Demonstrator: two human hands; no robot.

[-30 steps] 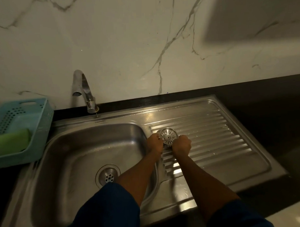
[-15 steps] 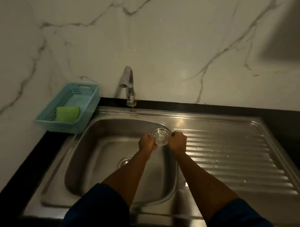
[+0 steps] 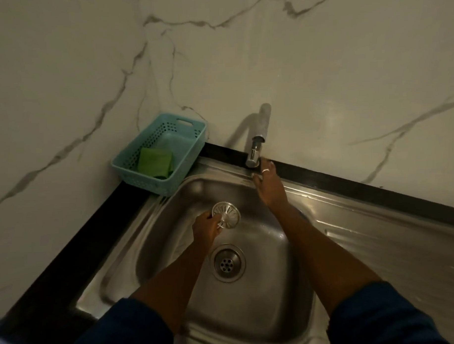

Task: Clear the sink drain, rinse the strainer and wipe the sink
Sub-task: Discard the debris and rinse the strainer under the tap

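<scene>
The round metal strainer point(image 3: 227, 214) is held over the steel sink basin point(image 3: 285, 311), tilted, gripped at its near edge by my left hand point(image 3: 206, 228). Below it lies the open drain point(image 3: 227, 263) in the basin floor. My right hand point(image 3: 269, 185) reaches to the back rim with fingers straight, fingertips at the base of the chrome tap point(image 3: 257, 150). No water is seen running from the tap.
A teal plastic basket point(image 3: 184, 152) with a green sponge point(image 3: 155, 161) stands at the back left corner on the black counter. A ribbed steel drainboard point(image 3: 390, 243) lies to the right. The marble wall rises behind.
The strainer has gone from the drainboard to over the basin. My right hand let go of it and reached to the tap base; my left hand alone holds it now.
</scene>
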